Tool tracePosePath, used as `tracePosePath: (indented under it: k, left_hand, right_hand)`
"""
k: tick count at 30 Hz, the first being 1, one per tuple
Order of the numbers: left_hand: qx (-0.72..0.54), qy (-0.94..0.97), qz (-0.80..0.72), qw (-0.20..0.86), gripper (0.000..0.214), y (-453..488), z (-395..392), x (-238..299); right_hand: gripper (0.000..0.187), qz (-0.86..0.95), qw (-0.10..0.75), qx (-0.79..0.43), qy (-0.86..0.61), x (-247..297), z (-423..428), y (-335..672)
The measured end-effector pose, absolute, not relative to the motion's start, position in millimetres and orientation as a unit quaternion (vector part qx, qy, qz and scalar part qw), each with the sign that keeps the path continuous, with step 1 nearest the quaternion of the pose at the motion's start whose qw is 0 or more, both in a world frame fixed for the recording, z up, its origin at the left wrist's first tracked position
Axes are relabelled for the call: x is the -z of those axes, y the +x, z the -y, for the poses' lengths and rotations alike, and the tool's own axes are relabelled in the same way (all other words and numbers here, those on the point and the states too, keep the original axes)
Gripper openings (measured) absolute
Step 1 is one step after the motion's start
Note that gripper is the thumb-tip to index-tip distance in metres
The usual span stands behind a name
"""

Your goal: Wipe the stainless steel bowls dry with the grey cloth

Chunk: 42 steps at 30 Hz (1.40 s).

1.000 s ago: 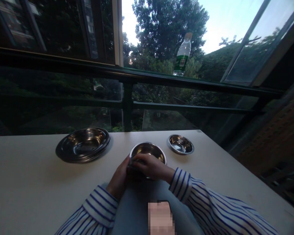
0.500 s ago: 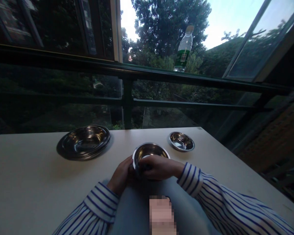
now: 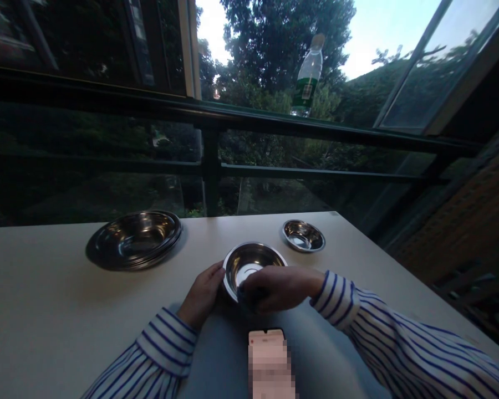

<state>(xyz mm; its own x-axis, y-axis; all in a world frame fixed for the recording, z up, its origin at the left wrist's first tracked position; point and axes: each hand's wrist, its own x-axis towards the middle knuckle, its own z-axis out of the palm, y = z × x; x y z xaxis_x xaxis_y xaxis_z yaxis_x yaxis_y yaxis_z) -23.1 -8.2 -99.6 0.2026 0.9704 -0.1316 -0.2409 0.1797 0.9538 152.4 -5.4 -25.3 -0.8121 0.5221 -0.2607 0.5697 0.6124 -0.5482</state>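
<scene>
A shiny metal bowl (image 3: 255, 254) is tilted toward me at the table's near edge, above my lap. Around its left rim my left hand (image 3: 202, 293) is closed, thumb at the edge and the other fingers partly hidden behind. My right hand (image 3: 280, 285) is curled over the bowl's near right rim. Bunched beneath its fingers is a dark, cloth-like thing (image 3: 249, 299), pressed against the near rim; shadow blurs its outline. A smaller metal bowl (image 3: 303, 237) rests on the table beyond, to the right.
Several wide metal basins (image 3: 133, 244) are stacked at the left of the white table (image 3: 45, 310). A phone (image 3: 270, 354) lies on my lap. Past the table runs a dark railing (image 3: 249, 119), with a green-labelled plastic bottle (image 3: 308, 77) standing on it.
My right hand has moved down and slightly right, from inside the bowl to its near rim, exposing more of the inside. My left hand still grips the bowl. The view has shifted slightly.
</scene>
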Motion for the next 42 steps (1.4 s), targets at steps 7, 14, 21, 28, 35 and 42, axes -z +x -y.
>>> tracePosePath:
  k: [7,14,21,28,35,42]
  left_hand:
    - [-0.468,0.444,-0.429,0.633,0.042,-26,11,95]
    - [-0.471,0.431,-0.417,0.647,0.041,-24,10,93]
    - [-0.471,0.439,-0.415,0.642,0.04,-27,9,97]
    - [-0.454,0.456,-0.413,0.645,0.039,-25,8,92]
    - [-0.443,0.486,-0.415,0.628,0.038,-25,9,95]
    - [-0.4,0.527,-0.392,0.639,0.043,-24,9,93]
  right_hand:
    - [0.019,-0.911,-0.06,0.287,0.289,34,17,148]
    - [0.015,-0.903,0.049,0.31,0.292,14,23,166]
    - [0.024,-0.908,-0.054,0.3,0.288,31,18,151]
    - [0.022,-0.92,0.098,0.164,0.341,9,20,185]
    - [0.023,-0.9,0.11,0.281,0.315,12,26,171]
    - [0.015,-0.941,0.15,-0.028,0.303,12,-1,190]
